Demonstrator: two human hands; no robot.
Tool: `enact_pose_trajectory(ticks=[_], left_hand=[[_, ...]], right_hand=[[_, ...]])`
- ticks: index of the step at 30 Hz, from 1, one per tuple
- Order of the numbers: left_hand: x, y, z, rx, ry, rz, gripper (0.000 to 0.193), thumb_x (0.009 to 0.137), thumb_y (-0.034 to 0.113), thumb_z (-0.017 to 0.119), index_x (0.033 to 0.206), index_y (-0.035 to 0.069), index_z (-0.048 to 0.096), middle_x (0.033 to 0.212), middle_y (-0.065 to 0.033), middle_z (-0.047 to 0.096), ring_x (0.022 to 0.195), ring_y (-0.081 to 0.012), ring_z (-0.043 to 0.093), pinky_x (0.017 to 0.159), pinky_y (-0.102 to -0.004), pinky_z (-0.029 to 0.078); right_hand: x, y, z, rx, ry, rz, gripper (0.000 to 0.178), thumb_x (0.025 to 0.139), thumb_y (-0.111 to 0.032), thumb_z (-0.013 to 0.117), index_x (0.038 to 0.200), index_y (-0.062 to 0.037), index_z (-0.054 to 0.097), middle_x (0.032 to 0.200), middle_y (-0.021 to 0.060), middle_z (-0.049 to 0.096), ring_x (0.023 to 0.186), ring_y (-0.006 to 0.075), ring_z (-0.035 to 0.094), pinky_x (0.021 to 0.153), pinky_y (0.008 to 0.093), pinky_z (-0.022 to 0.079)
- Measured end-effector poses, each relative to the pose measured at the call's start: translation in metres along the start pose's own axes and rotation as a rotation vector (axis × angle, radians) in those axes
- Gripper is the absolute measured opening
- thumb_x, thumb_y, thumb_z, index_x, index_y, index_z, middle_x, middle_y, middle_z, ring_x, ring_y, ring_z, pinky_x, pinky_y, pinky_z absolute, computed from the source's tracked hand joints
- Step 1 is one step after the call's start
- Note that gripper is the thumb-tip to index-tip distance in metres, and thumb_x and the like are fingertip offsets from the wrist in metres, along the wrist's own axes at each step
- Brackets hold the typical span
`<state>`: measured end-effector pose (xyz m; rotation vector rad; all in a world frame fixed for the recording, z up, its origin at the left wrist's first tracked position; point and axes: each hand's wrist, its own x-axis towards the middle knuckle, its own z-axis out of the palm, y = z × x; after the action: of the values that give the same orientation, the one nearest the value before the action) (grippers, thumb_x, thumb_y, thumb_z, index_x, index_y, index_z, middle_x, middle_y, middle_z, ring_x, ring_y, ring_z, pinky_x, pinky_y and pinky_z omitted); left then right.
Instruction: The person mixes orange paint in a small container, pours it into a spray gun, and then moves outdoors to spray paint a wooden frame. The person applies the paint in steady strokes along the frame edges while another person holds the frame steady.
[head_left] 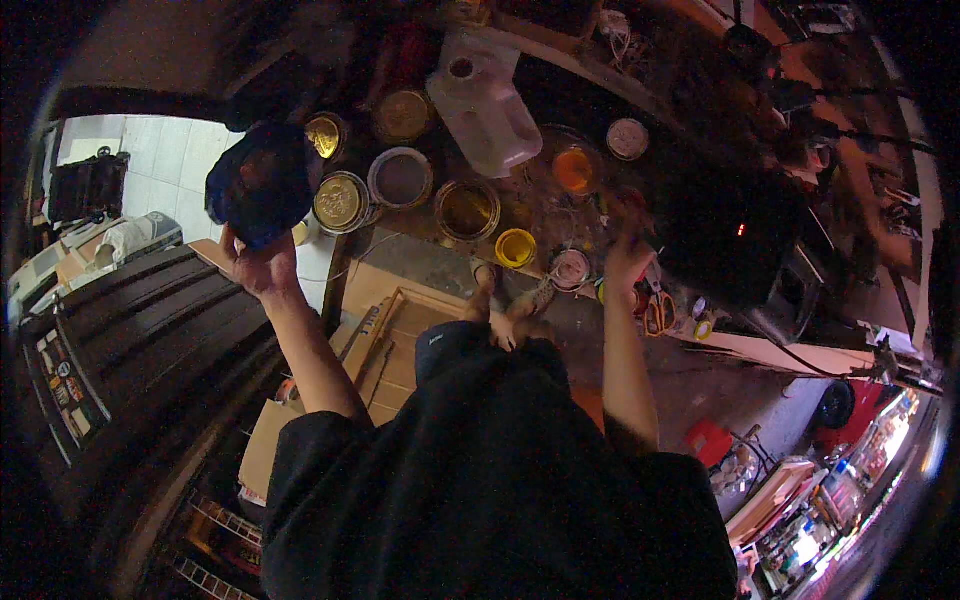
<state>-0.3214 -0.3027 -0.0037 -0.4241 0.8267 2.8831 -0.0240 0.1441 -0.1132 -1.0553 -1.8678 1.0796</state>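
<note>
At the left, my raised left hand (pixel 262 268) grips the lower edge of a dark blue, rounded thing (pixel 258 185); its kind is too dark to make out. My right hand (pixel 628 258) reaches over the workbench among small tubs, its fingers dim and blurred, so any held item is hidden. Near it stand a tub with pale pink contents (pixel 571 269), a container with orange contents (pixel 573 171) and scissors with orange handles (pixel 659 314). Farther left on the bench are a bright yellow cup (pixel 516 248), an open round tin (pixel 468 210) and a grey-topped tin (pixel 400 178).
A gold-lidded can (pixel 340 203) stands at the bench's left end. A translucent plastic jug (pixel 485 115) lies behind the tins. To the right sits a black box with a red display (pixel 740 230). A wooden frame (pixel 400 340) and a dark ridged panel (pixel 150 330) are below left.
</note>
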Motion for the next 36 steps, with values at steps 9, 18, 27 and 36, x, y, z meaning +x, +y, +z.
enact_pose_trajectory(ticks=[9, 18, 27, 36], left_hand=[[-0.062, -0.091, 0.008, -0.543, -0.238, -0.393, 0.056, 0.101, 0.040, 0.045, 0.147, 0.007, 0.053, 0.154, -0.0151, 0.050, 0.142, -0.0386, 0.045, 0.123, -0.0570, 0.025], [-0.150, -0.225, 0.078, -0.059, -0.003, -0.562, 0.055, 0.104, 0.044, 0.040, 0.145, 0.010, 0.054, 0.146, -0.0136, 0.056, 0.133, -0.0359, 0.053, 0.116, -0.0531, 0.040], [-0.228, -0.253, 0.180, -0.464, -0.334, -0.701, 0.058, 0.103, 0.051, 0.044, 0.144, 0.012, 0.055, 0.143, -0.0126, 0.058, 0.132, -0.0339, 0.054, 0.116, -0.0496, 0.040], [-0.265, -0.223, 0.227, -0.108, 0.146, -0.567, 0.033, 0.104, 0.042, 0.051, 0.107, 0.012, 0.065, 0.076, 0.0022, 0.055, 0.067, -0.0200, 0.053, 0.063, -0.0362, 0.048]], right_hand=[[-0.009, 0.060, -0.010, -0.117, 0.080, 0.060, 0.029, 0.104, -0.032, 0.057, 0.109, -0.0083, 0.072, 0.105, 0.0040, 0.065, 0.076, 0.0108, 0.055, 0.062, 0.0313, 0.044], [-0.018, -0.040, -0.074, 0.547, -0.022, 0.386, 0.036, 0.097, -0.012, 0.062, 0.133, -0.0106, 0.058, 0.124, 0.0032, 0.061, 0.101, 0.0140, 0.061, 0.077, 0.0279, 0.051], [-0.029, -0.166, -0.151, 0.997, -0.174, 0.265, 0.027, 0.105, -0.032, 0.059, 0.115, -0.0080, 0.065, 0.108, 0.0072, 0.070, 0.090, 0.0158, 0.066, 0.072, 0.0289, 0.052], [-0.031, -0.194, -0.195, 0.030, -0.646, -0.967, 0.052, 0.070, -0.021, 0.087, 0.120, -0.0155, 0.075, 0.107, 0.0043, 0.074, 0.087, 0.0226, 0.072, 0.074, 0.0360, 0.058]])
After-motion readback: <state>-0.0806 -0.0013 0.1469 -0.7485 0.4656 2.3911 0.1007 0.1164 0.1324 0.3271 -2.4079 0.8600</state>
